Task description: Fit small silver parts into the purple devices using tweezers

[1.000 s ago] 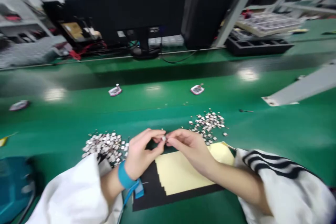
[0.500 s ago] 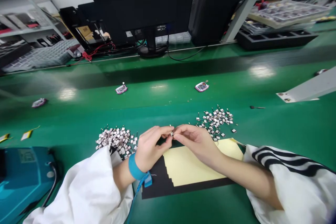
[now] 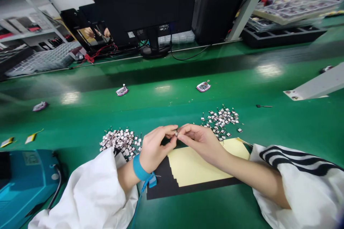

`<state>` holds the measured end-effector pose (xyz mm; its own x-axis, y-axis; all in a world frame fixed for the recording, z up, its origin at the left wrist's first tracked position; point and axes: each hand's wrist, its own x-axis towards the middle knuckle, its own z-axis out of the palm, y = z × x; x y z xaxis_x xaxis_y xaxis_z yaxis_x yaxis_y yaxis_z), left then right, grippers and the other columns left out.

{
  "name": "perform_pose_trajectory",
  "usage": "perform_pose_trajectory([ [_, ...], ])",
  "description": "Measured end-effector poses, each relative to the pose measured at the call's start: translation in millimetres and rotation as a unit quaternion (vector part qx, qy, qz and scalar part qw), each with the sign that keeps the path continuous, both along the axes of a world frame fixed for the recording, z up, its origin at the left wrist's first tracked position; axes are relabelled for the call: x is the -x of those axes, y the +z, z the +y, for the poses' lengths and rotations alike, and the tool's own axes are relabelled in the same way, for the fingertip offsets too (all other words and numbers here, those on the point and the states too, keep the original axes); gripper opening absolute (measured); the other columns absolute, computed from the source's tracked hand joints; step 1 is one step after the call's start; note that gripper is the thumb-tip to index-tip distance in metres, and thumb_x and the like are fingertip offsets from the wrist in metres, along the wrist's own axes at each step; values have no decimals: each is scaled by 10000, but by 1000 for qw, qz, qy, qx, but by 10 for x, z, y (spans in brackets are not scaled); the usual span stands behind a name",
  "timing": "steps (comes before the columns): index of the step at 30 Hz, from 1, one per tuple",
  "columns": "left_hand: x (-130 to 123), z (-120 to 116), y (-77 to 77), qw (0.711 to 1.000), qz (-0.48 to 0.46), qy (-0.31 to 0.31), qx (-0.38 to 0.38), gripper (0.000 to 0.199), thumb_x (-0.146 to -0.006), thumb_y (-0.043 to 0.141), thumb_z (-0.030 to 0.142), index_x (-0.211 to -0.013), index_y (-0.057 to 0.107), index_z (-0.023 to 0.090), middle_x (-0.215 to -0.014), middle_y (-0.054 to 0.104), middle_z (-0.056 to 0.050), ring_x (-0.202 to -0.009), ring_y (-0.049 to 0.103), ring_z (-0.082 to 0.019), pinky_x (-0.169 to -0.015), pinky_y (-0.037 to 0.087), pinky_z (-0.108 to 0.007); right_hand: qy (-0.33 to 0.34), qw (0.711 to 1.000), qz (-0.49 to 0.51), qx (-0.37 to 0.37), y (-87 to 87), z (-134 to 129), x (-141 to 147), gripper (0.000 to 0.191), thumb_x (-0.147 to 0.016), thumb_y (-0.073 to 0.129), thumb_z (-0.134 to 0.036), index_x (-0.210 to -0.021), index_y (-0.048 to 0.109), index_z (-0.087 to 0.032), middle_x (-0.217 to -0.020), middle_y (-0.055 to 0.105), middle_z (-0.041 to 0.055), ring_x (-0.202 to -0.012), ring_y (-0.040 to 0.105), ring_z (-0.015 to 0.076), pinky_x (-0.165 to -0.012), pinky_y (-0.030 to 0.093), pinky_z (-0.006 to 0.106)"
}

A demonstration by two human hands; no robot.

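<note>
With the meeting fingertips as the middle of the dial, a teal case (image 3: 29, 186) stood between 8 and 9 o'clock, and 2 yellow pieces (image 3: 30, 138) lay near 9. A pink-edged device (image 3: 39, 106) lay just past 9, well apart from the hands; closer in at 9, a dense pile of small parts (image 3: 118, 139) spread just beyond the left cuff. A 2nd device (image 3: 122, 91) lay at 10, and a dark monitor (image 3: 150, 3) stood between 11 and 12. The left hand (image 3: 154, 146), a blue band (image 3: 139, 169) around its wrist, had thumb and forefinger drawn together on 1 small pale piece (image 3: 176, 134) at the dial's middle. A black sheet (image 3: 163, 189) lay at about 6, with yellow paper (image 3: 199, 170) on top of it. The right hand (image 3: 205, 141) reached in from 4, its thumb and forefinger pinched nearly together on the same piece; how firmly either hand gripped it I could not tell. A 3rd device (image 3: 203, 86) lay at 1, a looser pile of parts (image 3: 223, 118) between 2 and 3, a thin dark tool (image 3: 264, 106) farther out along that line, and stacked trays (image 3: 285, 35) at about 2.
</note>
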<state>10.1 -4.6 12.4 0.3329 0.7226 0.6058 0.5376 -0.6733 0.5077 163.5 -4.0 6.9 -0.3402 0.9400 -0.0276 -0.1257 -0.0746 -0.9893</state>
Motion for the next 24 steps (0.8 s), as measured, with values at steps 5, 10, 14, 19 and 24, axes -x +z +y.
perform_pose_trajectory([
  [5,-3,-17,10,1000,3,0,11,253,-698,584,74,-938,539,140,-714,623,5,-630,586,-65,-655,483,-146,-33,999,12,22,-10,-12,16,98,-687,616,-210,-651,551,-146,-677,594,-5,-662,559,85,-648,443,220],
  [10,6,-16,5,999,-23,-11,41,271,-705,598,98,-960,525,158,-749,635,7,-650,597,-61,-677,487,-140,-52,992,89,78,21,-22,4,218,-678,639,-200,-573,456,-147,-621,605,-18,-622,584,81,-626,467,218],
  [14,11,-11,-3,997,-47,-10,64,302,-707,597,101,-986,505,168,-758,642,6,-662,604,-71,-690,494,-159,-50,990,99,84,77,-41,-23,228,-703,623,-243,-618,429,-159,-647,622,-9,-634,598,93,-649,484,245],
  [19,-10,-31,19,996,-54,-17,71,297,-696,580,82,-970,509,171,-732,649,8,-652,609,-85,-657,497,-172,-58,997,20,55,120,-63,-12,264,-643,666,-321,-709,464,-165,-655,602,2,-630,587,107,-627,483,253],
  [24,-32,-30,-17,994,-30,-53,94,288,-717,532,112,-997,507,174,-726,641,1,-656,597,-103,-666,500,-201,-73,996,-46,16,35,-80,8,343,-616,680,-355,-787,444,-174,-642,588,11,-616,589,127,-595,492,259],
])
